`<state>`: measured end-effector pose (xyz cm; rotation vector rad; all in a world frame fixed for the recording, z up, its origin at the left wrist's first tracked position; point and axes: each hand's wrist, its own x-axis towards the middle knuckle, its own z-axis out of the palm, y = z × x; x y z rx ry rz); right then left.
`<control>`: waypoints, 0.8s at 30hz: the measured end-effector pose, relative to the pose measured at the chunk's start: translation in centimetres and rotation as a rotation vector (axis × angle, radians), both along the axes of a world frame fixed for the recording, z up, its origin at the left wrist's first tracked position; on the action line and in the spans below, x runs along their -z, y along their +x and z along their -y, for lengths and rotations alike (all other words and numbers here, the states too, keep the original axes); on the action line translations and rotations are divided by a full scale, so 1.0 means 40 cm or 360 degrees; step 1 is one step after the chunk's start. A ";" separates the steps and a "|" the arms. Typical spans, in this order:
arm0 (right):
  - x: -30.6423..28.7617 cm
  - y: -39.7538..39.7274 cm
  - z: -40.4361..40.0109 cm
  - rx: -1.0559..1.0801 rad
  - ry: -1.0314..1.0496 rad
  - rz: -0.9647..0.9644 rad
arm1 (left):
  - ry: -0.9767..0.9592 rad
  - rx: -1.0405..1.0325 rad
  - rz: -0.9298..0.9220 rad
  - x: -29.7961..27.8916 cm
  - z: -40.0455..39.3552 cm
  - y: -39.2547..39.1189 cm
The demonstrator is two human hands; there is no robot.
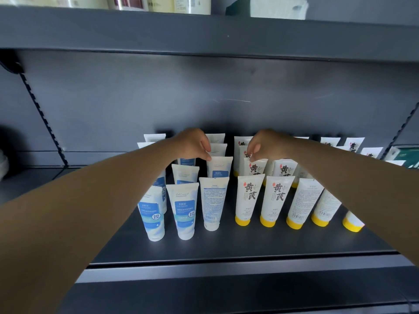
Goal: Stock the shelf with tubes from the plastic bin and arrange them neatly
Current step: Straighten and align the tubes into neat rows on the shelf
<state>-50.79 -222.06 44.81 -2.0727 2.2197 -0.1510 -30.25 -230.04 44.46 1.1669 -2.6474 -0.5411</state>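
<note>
Rows of upright tubes stand cap-down on the dark grey shelf [226, 245]. On the left are white tubes with blue labels [184, 211]; on the right are white tubes with yellow caps [248, 198]. My left hand [192, 143] reaches over the blue rows and pinches the top edge of a blue-label tube in the second row [219, 167]. Beside it, my right hand [267, 145] pinches the top edge of a yellow-cap tube in the second row [255, 168]. The plastic bin is out of view.
The shelf above [204, 30] carries bottles and a white pack. Slotted uprights [43, 116] run down both sides. A green box [408, 157] lies at the far right. Bare shelf surface lies in front of the tubes, up to the front lip [226, 271].
</note>
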 end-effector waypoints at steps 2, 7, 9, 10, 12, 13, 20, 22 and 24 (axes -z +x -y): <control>-0.026 0.024 0.004 -0.0044 -0.0058 -0.0018 | -0.0004 -0.0008 0.0017 -0.020 0.006 0.035; -0.081 0.128 0.023 -0.0235 -0.0170 0.0051 | -0.0014 -0.0094 0.0024 -0.059 0.022 0.132; -0.085 0.177 0.032 -0.0290 -0.0178 0.0076 | 0.0004 -0.0114 0.0021 -0.062 0.025 0.169; -0.084 0.200 0.035 -0.0316 -0.0172 0.0098 | 0.0014 -0.0117 0.0028 -0.061 0.025 0.186; -0.076 0.245 0.040 -0.0375 -0.0141 0.0117 | 0.0025 -0.0118 0.0058 -0.055 0.027 0.215; -0.071 0.267 0.042 -0.0409 -0.0123 0.0114 | 0.0019 -0.0120 0.0081 -0.051 0.029 0.227; -0.030 0.373 0.070 -0.0483 -0.0028 -0.0034 | 0.0024 -0.0080 0.0274 -0.014 0.033 0.274; -0.025 0.377 0.076 -0.0452 -0.0020 -0.0056 | 0.0025 -0.0075 0.0265 -0.008 0.035 0.279; -0.023 0.378 0.080 -0.0434 -0.0024 -0.0065 | 0.0024 -0.0075 0.0241 -0.002 0.039 0.281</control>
